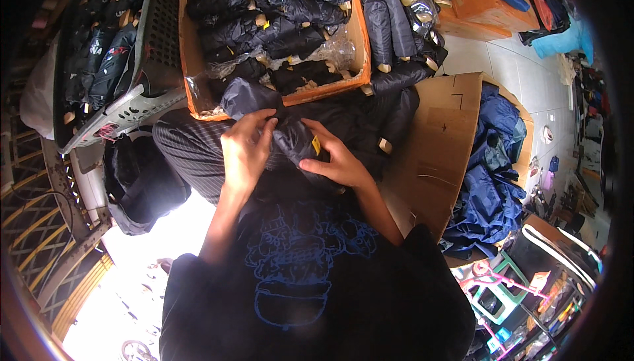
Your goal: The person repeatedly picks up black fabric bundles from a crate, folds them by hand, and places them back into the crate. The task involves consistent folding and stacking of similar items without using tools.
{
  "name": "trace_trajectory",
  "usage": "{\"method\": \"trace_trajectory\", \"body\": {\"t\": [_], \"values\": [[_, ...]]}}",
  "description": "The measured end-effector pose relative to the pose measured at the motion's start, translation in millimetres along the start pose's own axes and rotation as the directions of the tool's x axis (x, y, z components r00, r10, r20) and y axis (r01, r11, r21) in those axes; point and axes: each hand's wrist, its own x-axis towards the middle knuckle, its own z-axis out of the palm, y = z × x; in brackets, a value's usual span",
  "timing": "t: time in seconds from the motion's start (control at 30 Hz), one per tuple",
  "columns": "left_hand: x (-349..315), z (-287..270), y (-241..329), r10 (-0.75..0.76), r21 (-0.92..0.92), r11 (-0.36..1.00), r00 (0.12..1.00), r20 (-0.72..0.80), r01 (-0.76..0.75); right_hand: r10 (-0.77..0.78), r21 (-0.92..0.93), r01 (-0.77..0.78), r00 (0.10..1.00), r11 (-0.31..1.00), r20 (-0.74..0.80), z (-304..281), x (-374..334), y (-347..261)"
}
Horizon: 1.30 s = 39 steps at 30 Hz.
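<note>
A black folding umbrella [290, 140] with a small yellow tag lies across my lap, held between both hands. My left hand [246, 146] pinches the dark fabric near its middle, thumb and index finger pressed together. Beyond those fingers a loose flap of black cloth [247, 99] bulges toward the box. My right hand [335, 162] is wrapped round the tagged end, thumb on the near side and fingers on the far side. Another dark umbrella with a pale handle end [386, 145] rests on my lap to the right.
An orange-edged cardboard box [367, 44] full of rolled black umbrellas stands just ahead. At the left is a grey perforated crate [162, 37] with more. More umbrellas [380, 28] are piled right of the box. On my right, a brown carton [432, 143] holds crumpled blue cloth [492, 163].
</note>
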Motion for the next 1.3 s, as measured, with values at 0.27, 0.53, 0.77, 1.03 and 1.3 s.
{"method": "trace_trajectory", "body": {"t": [0.27, 0.53, 0.77, 1.03, 1.3], "values": [[3.4, -3.8, 2.1, 0.043, 0.023, 0.999, 0.997, 0.056, -0.045, 0.0, -0.163, 0.01, 0.998, 0.987, 0.063, -8.4, 0.6, -17.2], [-0.4, -9.6, 6.6, 0.249, -0.096, 0.966, 0.96, 0.129, -0.238, -0.015, -0.225, 0.043, 0.992, 0.973, 0.126, -19.2, 0.0, -28.3], [-1.1, -17.3, 5.5, 0.089, -0.245, 0.969, 0.97, 0.228, -0.031, -0.069, -0.13, 0.071, 0.997, 0.989, 0.026, -7.7, -0.6, -28.0], [-11.2, -25.9, -3.6, -0.078, -0.328, 0.916, 0.906, 0.415, 0.229, 0.058, 0.153, -0.041, 0.992, 0.987, -0.11, 34.1, -12.5, 3.4], [-5.5, -18.7, -31.4, -0.018, -0.355, 0.913, 0.889, 0.458, 0.201, 0.226, 0.42, -0.164, 0.969, 0.892, -0.103, 55.6, -17.6, 7.0]]}}
